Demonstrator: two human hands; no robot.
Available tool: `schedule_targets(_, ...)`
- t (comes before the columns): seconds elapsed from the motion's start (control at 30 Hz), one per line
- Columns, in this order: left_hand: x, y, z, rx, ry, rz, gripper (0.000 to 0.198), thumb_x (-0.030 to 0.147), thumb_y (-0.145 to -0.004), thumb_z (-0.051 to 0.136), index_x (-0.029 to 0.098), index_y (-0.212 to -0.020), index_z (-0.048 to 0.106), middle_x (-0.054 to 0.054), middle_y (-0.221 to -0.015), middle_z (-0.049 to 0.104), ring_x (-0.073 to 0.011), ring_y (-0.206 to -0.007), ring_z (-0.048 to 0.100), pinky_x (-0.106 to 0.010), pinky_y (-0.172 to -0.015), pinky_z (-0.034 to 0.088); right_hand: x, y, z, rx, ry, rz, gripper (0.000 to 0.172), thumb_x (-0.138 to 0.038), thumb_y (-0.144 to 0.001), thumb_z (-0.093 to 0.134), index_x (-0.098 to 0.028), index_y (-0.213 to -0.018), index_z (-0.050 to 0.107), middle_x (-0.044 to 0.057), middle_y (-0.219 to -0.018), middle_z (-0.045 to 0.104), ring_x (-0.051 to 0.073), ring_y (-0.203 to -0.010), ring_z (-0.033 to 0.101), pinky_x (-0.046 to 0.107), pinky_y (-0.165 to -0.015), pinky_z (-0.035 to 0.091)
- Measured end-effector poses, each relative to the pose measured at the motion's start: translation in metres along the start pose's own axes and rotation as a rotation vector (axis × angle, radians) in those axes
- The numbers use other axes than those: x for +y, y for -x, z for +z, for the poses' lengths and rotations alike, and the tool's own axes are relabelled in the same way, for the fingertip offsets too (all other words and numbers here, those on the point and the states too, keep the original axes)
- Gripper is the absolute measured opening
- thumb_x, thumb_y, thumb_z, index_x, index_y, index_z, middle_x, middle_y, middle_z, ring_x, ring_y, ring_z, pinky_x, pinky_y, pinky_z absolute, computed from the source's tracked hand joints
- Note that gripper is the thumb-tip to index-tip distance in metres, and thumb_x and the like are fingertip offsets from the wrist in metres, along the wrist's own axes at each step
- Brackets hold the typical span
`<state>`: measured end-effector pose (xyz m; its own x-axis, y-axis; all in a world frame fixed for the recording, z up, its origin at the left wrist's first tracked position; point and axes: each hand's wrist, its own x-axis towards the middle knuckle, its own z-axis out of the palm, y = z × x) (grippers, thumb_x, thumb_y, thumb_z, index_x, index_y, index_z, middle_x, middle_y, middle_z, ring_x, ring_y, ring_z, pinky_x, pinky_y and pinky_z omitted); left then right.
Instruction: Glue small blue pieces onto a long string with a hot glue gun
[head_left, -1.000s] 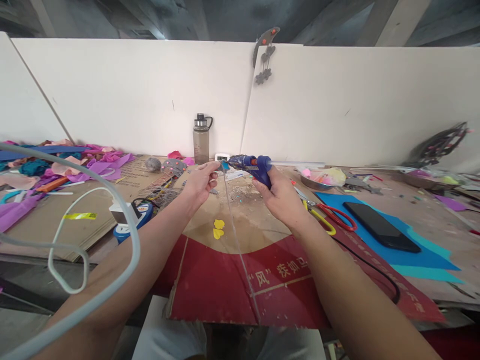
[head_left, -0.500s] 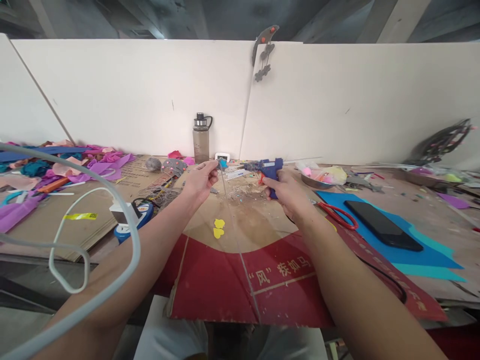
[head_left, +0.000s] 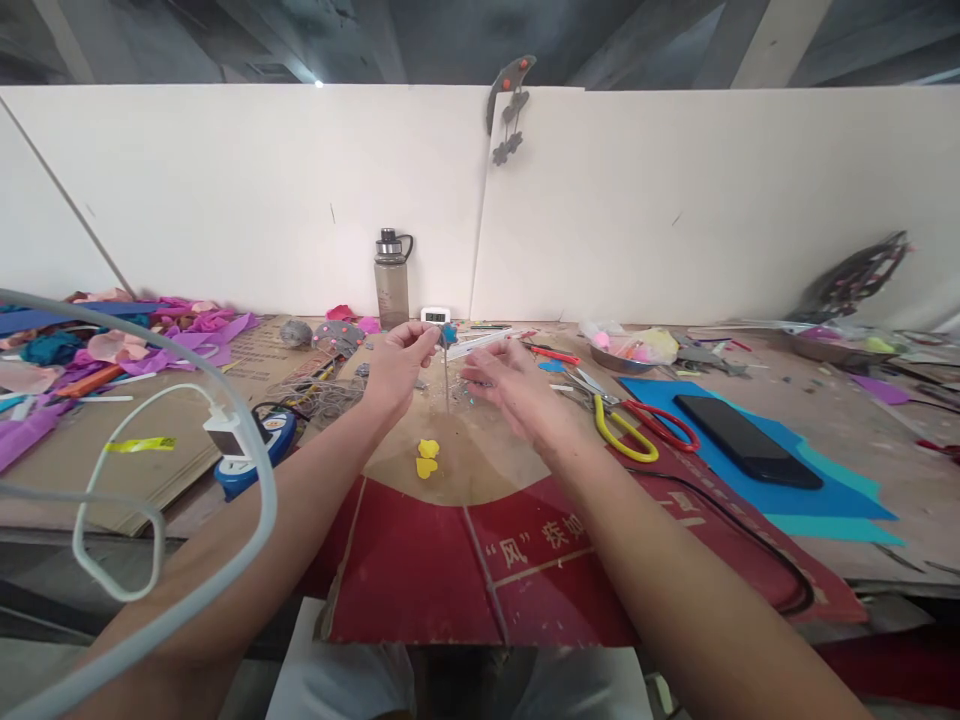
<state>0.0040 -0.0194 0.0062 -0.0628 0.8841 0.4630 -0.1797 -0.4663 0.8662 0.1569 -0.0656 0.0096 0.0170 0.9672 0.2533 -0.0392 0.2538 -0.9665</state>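
Note:
My left hand (head_left: 399, 365) pinches a small blue flower-like piece (head_left: 449, 333) at its fingertips, with a thin wire stem (head_left: 446, 380) hanging below it. To the right, my right hand (head_left: 510, 382) is near the stem, its fingers apart and nothing visible in them. Two small yellow cut pieces (head_left: 427, 458) lie on the cardboard (head_left: 480, 480) in front of my hands. Yellow-handled scissors (head_left: 625, 432) and red-handled scissors (head_left: 667, 425) rest beyond my right forearm.
A black phone (head_left: 746, 440) lies on blue sheets (head_left: 810, 500) at the right. A bottle (head_left: 391, 285) stands by the white wall. Left are crumpled coloured papers (head_left: 112, 345), a blue power socket (head_left: 259, 455) and a looping white cable (head_left: 268, 500). A tray (head_left: 622, 362) sits behind.
The blue glue gun has left my right hand, whose fingers have moved left and opened near the stem. Yellow-handled scissors now show. The whole view has shifted slightly.

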Motion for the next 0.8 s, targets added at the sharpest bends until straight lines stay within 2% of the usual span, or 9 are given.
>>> schedule_targets(0.07, 0.001, 0.002, 0.001, 0.01, -0.054, 0.016, 0.018, 0.032, -0.07, 0.069, 0.016, -0.069, 0.062, 0.003, -0.059, 0.052, -0.0053, -0.05, 0.04, -0.02, -0.049, 0.032, -0.006, 0.007, 0.016, -0.209, -0.316, 0.196, 0.034, -0.038, -0.069, 0.066, -0.024, -0.084, 0.04, 0.003, -0.087, 0.06, 0.017, -0.073, 0.061, 0.035, -0.071, 0.048)
schedule_targets(0.13, 0.003, 0.004, 0.002, 0.003, -0.069, 0.011, 0.018, 0.032, -0.07, 0.069, 0.016, -0.069, 0.062, 0.003, -0.059, 0.052, -0.0054, -0.051, 0.041, -0.02, -0.049, 0.031, -0.009, 0.01, 0.023, -0.281, -0.438, 0.257, 0.04, -0.032, -0.064, 0.071, -0.024, -0.087, 0.04, 0.0, -0.08, 0.06, 0.012, -0.061, 0.055, 0.032, -0.064, 0.048)
schedule_targets(0.2, 0.005, 0.005, 0.004, -0.015, -0.041, -0.015, 0.019, 0.032, -0.07, 0.069, 0.015, -0.069, 0.061, 0.003, -0.056, 0.051, -0.0051, -0.049, 0.039, -0.02, -0.046, 0.029, -0.007, 0.008, 0.023, -0.214, -0.415, 0.209, 0.04, -0.029, -0.062, 0.073, -0.023, -0.087, 0.043, -0.006, -0.068, 0.054, 0.007, -0.049, 0.041, 0.024, -0.053, 0.041)
schedule_targets(0.27, 0.006, 0.005, 0.006, -0.034, 0.001, -0.048, 0.02, 0.032, -0.07, 0.069, 0.015, -0.068, 0.059, 0.003, -0.053, 0.049, -0.0048, -0.046, 0.037, -0.02, -0.044, 0.026, -0.003, 0.004, 0.018, -0.106, -0.322, 0.135, 0.032, -0.031, -0.064, 0.073, -0.022, -0.082, 0.047, -0.009, -0.058, 0.042, 0.005, -0.045, 0.028, 0.019, -0.044, 0.029)
schedule_targets(0.33, 0.006, 0.006, 0.007, -0.054, 0.032, -0.07, 0.021, 0.032, -0.07, 0.069, 0.015, -0.067, 0.059, 0.003, -0.052, 0.049, -0.0045, -0.045, 0.036, -0.02, -0.044, 0.026, 0.001, 0.001, 0.013, -0.035, -0.232, 0.078, 0.026, -0.035, -0.067, 0.07, -0.021, -0.074, 0.049, -0.01, -0.054, 0.032, 0.005, -0.046, 0.023, 0.02, -0.042, 0.02)
schedule_targets(0.4, 0.006, 0.007, 0.009, -0.071, 0.041, -0.082, 0.021, 0.032, -0.07, 0.069, 0.014, -0.067, 0.059, 0.003, -0.052, 0.05, -0.0044, -0.045, 0.037, -0.02, -0.044, 0.027, 0.004, -0.002, 0.011, 0.01, -0.162, 0.026, 0.026, -0.039, -0.068, 0.068, -0.02, -0.068, 0.05, -0.009, -0.053, 0.03, 0.006, -0.046, 0.022, 0.022, -0.043, 0.017)
schedule_targets(0.53, 0.005, 0.008, 0.009, -0.102, 0.025, -0.088, 0.022, 0.033, -0.07, 0.069, 0.014, -0.068, 0.059, 0.001, -0.055, 0.054, -0.0049, -0.047, 0.041, -0.021, -0.046, 0.031, 0.009, -0.005, 0.01, 0.066, -0.047, -0.054, 0.027, -0.039, -0.065, 0.069, -0.019, -0.061, 0.051, -0.007, -0.053, 0.037, 0.007, -0.049, 0.027, 0.024, -0.045, 0.019)
schedule_targets(0.8, 0.002, 0.01, 0.01, -0.183, -0.015, -0.061, 0.022, 0.033, -0.07, 0.069, 0.015, -0.064, 0.06, 0.002, -0.054, 0.051, -0.0058, -0.048, 0.04, -0.022, -0.048, 0.031, 0.012, -0.012, 0.006, 0.194, 0.068, -0.058, 0.028, -0.041, -0.061, 0.069, -0.019, -0.061, 0.052, -0.005, -0.054, 0.047, 0.008, -0.049, 0.034, 0.024, -0.048, 0.027)
